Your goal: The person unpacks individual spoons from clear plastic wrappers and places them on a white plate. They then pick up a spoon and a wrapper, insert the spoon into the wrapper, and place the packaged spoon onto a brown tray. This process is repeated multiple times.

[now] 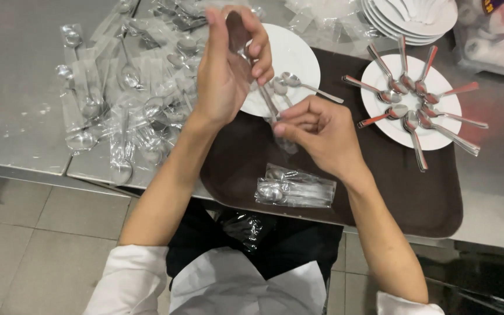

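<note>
My left hand (228,67) is raised over the tray and grips the bowl end of a metal spoon (262,88) that is still in its clear plastic sleeve. My right hand (321,133) pinches the lower end of that sleeve by the spoon's handle. Behind the hands a white plate (296,55) holds two loose spoons (298,84). To the right another white plate (433,140) carries several spoons fanned out in a ring, bowls towards the middle. Near my body a small bundle of wrapped spoons (294,189) lies on the dark brown tray (427,198).
A heap of wrapped spoons and empty clear sleeves (129,99) covers the steel table (13,87) at left. A stack of white plates (409,20) stands at the back right, with plastic-wrapped goods (497,38) beside it. A tiled floor (36,233) lies below.
</note>
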